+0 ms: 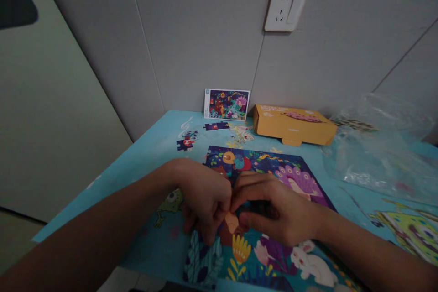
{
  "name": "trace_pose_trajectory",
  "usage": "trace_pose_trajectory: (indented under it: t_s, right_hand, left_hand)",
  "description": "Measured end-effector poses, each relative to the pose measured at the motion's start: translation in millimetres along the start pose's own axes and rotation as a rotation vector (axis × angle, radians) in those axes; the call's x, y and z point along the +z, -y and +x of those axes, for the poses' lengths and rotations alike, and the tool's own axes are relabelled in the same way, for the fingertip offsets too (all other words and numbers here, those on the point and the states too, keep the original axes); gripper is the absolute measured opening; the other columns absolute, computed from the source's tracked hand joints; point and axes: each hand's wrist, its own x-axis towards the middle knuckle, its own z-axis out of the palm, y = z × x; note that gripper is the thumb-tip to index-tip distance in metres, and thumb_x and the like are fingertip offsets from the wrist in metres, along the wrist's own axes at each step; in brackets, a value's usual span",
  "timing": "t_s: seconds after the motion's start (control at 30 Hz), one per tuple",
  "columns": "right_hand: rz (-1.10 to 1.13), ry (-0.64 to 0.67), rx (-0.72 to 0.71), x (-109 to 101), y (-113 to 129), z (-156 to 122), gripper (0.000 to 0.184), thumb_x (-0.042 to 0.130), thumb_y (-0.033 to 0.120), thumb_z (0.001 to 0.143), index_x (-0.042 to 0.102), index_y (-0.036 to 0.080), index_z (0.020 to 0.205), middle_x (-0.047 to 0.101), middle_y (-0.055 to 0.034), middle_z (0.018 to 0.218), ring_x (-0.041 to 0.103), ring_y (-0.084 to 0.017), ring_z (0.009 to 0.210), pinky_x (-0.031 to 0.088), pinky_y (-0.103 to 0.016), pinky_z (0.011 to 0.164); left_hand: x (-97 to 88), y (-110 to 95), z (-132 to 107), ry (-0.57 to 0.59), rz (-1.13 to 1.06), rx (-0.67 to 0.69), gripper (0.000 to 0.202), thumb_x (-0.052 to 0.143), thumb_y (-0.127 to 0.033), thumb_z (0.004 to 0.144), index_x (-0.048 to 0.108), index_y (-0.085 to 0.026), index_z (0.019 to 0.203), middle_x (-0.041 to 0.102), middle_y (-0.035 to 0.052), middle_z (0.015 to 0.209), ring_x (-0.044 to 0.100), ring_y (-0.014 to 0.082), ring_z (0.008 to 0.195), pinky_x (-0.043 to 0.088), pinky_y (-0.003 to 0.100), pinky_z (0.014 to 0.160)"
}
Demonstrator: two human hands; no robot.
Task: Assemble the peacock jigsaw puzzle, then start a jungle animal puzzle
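A colourful jigsaw puzzle (pixel 241 255) lies largely assembled on the blue table, showing a peacock, a white rabbit and flowers. Over its left part, my left hand (pixel 207 194) is closed, fingers curled down at the puzzle; anything within them is hidden. My right hand (pixel 277 203) rests on the middle of the puzzle, fingers arched and thumb apart from the index finger. The fingertips of both hands nearly meet beside a small orange patch (pixel 232 222) of the picture. Beyond the puzzle are loose joined puzzle pieces (pixel 216 126) and another small cluster of pieces (pixel 185 145).
A reference picture card (pixel 228 105) leans against the wall. To its right sits a yellow-orange box (pixel 294 125) with its flap out. Crumpled clear plastic bags (pixel 379 159) cover the table's right side. The wall carries a socket plate (pixel 286 7).
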Motion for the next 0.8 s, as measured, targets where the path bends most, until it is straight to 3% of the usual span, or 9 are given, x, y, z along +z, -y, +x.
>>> trace_pose_trajectory:
  t_s: [0.2, 0.3, 0.37, 0.43, 0.5, 0.57, 0.63, 0.73, 0.8]
  right_hand:
    - [-0.008, 0.006, 0.014, -1, 2, 0, 0.016, 0.058, 0.018, 0.082, 0.070, 0.014, 0.090, 0.068, -0.0086, 0.087, 0.060, -0.018, 0.082, 0.047, -0.033, 0.074]
    - [-0.015, 0.011, 0.010, 0, 2, 0, 0.017, 0.057, 0.016, 0.082, 0.070, 0.014, 0.091, 0.068, -0.0085, 0.088, 0.060, -0.018, 0.083, 0.047, -0.032, 0.075]
    - [-0.029, 0.002, 0.010, 0, 1, 0, 0.017, 0.057, 0.015, 0.081, 0.070, 0.014, 0.091, 0.067, -0.0083, 0.087, 0.060, -0.018, 0.083, 0.047, -0.032, 0.075]
    - [-0.059, -0.012, 0.020, 0, 1, 0, 0.017, 0.056, 0.014, 0.082, 0.070, 0.014, 0.090, 0.067, -0.0081, 0.085, 0.059, -0.018, 0.081, 0.047, -0.032, 0.072]
    - [-0.087, -0.020, 0.035, 0, 1, -1, 0.017, 0.055, 0.014, 0.083, 0.071, 0.014, 0.089, 0.066, -0.0082, 0.082, 0.059, -0.018, 0.078, 0.046, -0.031, 0.069]
    - [-0.101, -0.023, 0.041, 0, 1, -1, 0.018, 0.054, 0.013, 0.084, 0.071, 0.014, 0.089, 0.066, -0.0082, 0.081, 0.058, -0.017, 0.076, 0.046, -0.030, 0.067]
    - [-0.104, -0.031, 0.040, 1, 1, -1, 0.018, 0.053, 0.013, 0.085, 0.070, 0.014, 0.089, 0.066, -0.0081, 0.081, 0.058, -0.017, 0.076, 0.046, -0.029, 0.067]
    - [-0.107, -0.033, 0.045, 1, 0, -1, 0.018, 0.053, 0.013, 0.085, 0.070, 0.014, 0.088, 0.066, -0.0080, 0.081, 0.059, -0.016, 0.076, 0.046, -0.029, 0.067]
    - [-0.113, -0.033, 0.052, 1, -1, -1, 0.017, 0.053, 0.013, 0.085, 0.070, 0.013, 0.088, 0.066, -0.0081, 0.081, 0.059, -0.016, 0.076, 0.046, -0.029, 0.067]
  left_hand:
    - [2.1, 4, 2, -0.013, 0.032, 0.007, 0.017, 0.070, -0.021, 0.072, 0.059, -0.017, 0.060, 0.061, -0.0016, 0.050, 0.062, 0.0137, 0.046, 0.044, 0.019, 0.041]
    - [-3.7, 11, -3, 0.003, -0.061, 0.111, 0.016, 0.071, -0.021, 0.071, 0.057, -0.017, 0.066, 0.061, -0.0030, 0.052, 0.061, 0.0124, 0.044, 0.045, 0.018, 0.041]
    - [-11.8, 18, -8, -0.068, -0.188, 0.223, 0.017, 0.071, -0.023, 0.071, 0.056, -0.018, 0.071, 0.062, -0.0036, 0.055, 0.060, 0.0123, 0.043, 0.047, 0.020, 0.042]
    - [-23.2, 28, -12, -0.320, -0.229, 0.329, 0.017, 0.069, -0.029, 0.074, 0.057, -0.018, 0.077, 0.063, -0.0032, 0.059, 0.058, 0.0114, 0.043, 0.045, 0.021, 0.044]
    - [-36.9, 43, -13, -0.771, -0.205, 0.318, 0.014, 0.063, -0.030, 0.079, 0.058, -0.017, 0.081, 0.061, -0.0031, 0.058, 0.053, 0.0089, 0.040, 0.040, 0.021, 0.043]
    - [-51.0, 64, -14, -1.248, -0.171, 0.153, 0.012, 0.056, -0.028, 0.083, 0.060, -0.017, 0.083, 0.061, -0.0012, 0.059, 0.051, 0.0096, 0.043, 0.037, 0.022, 0.045]
    - [-63.2, 87, -16, -1.570, -0.053, -0.050, 0.009, 0.056, -0.021, 0.081, 0.063, -0.016, 0.077, 0.064, 0.0029, 0.066, 0.056, 0.0119, 0.054, 0.038, 0.024, 0.053]
    - [-73.9, 109, -20, -1.682, 0.024, -0.200, 0.012, 0.056, -0.020, 0.080, 0.067, -0.016, 0.076, 0.067, 0.0056, 0.071, 0.059, 0.0157, 0.067, 0.040, 0.025, 0.061]
    - [-74.4, 110, -19, -1.659, -0.032, -0.141, 0.015, 0.056, -0.022, 0.082, 0.068, -0.015, 0.079, 0.068, 0.0063, 0.074, 0.060, 0.0155, 0.070, 0.041, 0.025, 0.064]
